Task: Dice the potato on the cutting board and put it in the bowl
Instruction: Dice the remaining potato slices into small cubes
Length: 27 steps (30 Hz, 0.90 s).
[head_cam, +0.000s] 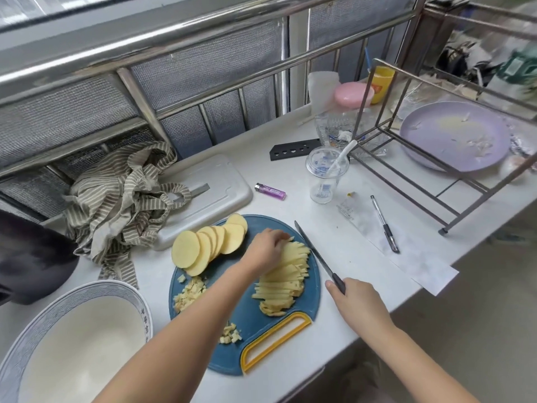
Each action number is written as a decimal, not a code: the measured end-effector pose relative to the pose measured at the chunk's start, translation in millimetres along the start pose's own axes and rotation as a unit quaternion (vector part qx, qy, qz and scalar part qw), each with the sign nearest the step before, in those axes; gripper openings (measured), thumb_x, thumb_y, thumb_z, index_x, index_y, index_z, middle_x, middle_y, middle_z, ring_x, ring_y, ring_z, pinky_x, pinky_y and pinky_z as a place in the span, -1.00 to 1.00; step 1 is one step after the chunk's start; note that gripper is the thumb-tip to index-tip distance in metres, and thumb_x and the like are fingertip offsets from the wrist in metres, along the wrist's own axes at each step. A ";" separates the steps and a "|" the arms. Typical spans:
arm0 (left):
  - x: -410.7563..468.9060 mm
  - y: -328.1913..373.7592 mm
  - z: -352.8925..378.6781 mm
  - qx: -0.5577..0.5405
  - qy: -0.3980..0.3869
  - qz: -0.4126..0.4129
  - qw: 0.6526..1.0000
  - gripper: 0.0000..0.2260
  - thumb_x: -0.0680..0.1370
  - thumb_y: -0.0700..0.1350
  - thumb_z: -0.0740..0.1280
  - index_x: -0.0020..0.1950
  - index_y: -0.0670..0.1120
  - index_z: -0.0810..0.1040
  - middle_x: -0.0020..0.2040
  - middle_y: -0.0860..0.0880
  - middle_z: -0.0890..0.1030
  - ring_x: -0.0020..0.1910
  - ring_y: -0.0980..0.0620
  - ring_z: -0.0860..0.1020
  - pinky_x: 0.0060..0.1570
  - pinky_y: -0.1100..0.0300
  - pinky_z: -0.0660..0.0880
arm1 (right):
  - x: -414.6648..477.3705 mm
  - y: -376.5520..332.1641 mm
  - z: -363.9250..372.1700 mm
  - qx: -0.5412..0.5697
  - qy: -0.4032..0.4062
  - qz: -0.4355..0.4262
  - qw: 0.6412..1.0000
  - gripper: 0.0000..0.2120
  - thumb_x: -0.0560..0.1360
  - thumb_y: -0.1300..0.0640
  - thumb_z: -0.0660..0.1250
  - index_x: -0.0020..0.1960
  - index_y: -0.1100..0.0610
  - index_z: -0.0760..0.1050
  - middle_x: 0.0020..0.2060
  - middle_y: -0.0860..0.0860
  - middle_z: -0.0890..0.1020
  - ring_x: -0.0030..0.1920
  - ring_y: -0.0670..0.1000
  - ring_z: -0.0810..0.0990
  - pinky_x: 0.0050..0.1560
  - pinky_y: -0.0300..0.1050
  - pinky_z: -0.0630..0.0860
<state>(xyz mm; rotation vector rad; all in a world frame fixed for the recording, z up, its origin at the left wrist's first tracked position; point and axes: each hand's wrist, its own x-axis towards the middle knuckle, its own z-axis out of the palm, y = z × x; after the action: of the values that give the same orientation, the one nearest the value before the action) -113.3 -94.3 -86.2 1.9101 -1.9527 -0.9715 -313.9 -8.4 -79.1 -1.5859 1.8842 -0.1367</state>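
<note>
Counter point(343, 245) of pale stone carries everything under both hands. Biggest on it is the bowl point(58, 298), white with a blue patterned rim, well to the left of the left hand point(267, 248) and nearer the person, with no potato showing in it. Next comes the cutting board point(261, 330), round and blue with a yellow handle, lying beneath the left hand and just left of the right hand point(360, 301). A striped cloth point(122, 205) is bunched up beyond the board, far left of both hands.

On the board, a fanned row of round potato slices point(209, 245) lies just left of the left hand. The strips point(286, 274), a stack cut lengthwise, run from under the left hand toward the person. The left hand's fingers are curled down over the far end of that stack and hold it.

The right hand grips the knife point(313, 254) by its dark handle. The blade points away from the person, just right of the strips, along the board's right edge. Whether it touches the board is unclear.

Diced bits point(190, 293) sit in a heap left of the left forearm, and a smaller heap point(231, 334) lies right of that forearm, near the handle.
</note>
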 end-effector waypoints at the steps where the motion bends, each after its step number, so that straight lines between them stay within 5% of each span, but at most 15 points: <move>1: 0.1 -3.5 1.9 -0.006 0.008 0.010 1.000 -0.73 0.63 -0.17 0.14 0.23 -0.06 0.58 0.19 -0.06 0.56 0.21 -0.04 0.48 0.27 0.10 0.37 | -0.7 -1.6 1.0 0.003 -0.002 0.003 1.000 -0.59 0.61 -0.16 0.12 -0.28 0.07 0.36 -0.32 -0.03 0.50 -0.25 0.04 0.51 -0.30 -0.10 0.36; 7: 1.6 -11.1 6.8 -0.021 0.050 0.031 0.998 -0.74 0.63 -0.10 0.15 0.21 -0.03 0.58 0.15 -0.04 0.55 0.19 -0.05 0.46 0.25 -0.02 0.38 | -4.7 -15.1 7.0 0.015 -0.009 0.013 1.000 -0.59 0.63 -0.14 0.09 -0.15 0.15 0.44 -0.29 0.00 0.51 -0.20 0.07 0.53 -0.24 -0.11 0.40; 13: -5.8 -21.7 13.5 -0.061 0.090 0.053 0.993 -0.74 0.66 -0.08 0.15 0.25 -0.09 0.55 0.16 -0.04 0.53 0.22 0.00 0.39 0.19 0.25 0.25 | -10.5 -24.6 16.1 0.012 0.002 0.007 1.000 -0.60 0.64 -0.12 0.06 -0.14 0.15 0.41 -0.32 -0.03 0.47 -0.23 0.04 0.48 -0.27 -0.12 0.35; 18: -7.6 -20.7 19.7 -0.072 0.092 0.069 0.991 -0.72 0.64 -0.09 0.18 0.30 -0.12 0.51 0.21 -0.05 0.52 0.28 0.01 0.34 0.29 0.21 0.24 | -13.1 -26.6 18.3 0.011 0.012 0.000 1.000 -0.60 0.64 -0.13 0.06 -0.16 0.14 0.41 -0.34 -0.04 0.46 -0.32 -0.05 0.44 -0.42 -0.22 0.28; 27: -8.8 -21.7 16.0 -0.095 0.077 0.081 0.989 -0.90 0.60 -0.09 0.26 0.04 -0.07 0.54 0.01 0.01 0.54 0.11 0.05 0.40 0.15 0.13 0.39 | -15.5 -28.8 23.5 0.058 -0.031 -0.007 0.998 -0.60 0.64 -0.14 0.07 -0.19 0.12 0.40 -0.31 -0.01 0.50 -0.30 -0.08 0.47 -0.40 -0.24 0.28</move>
<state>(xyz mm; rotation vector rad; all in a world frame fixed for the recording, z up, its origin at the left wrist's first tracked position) -104.5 -79.6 -109.0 1.6444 -1.8235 -0.9008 -276.3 6.0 -77.2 -1.5082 1.7861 -0.1979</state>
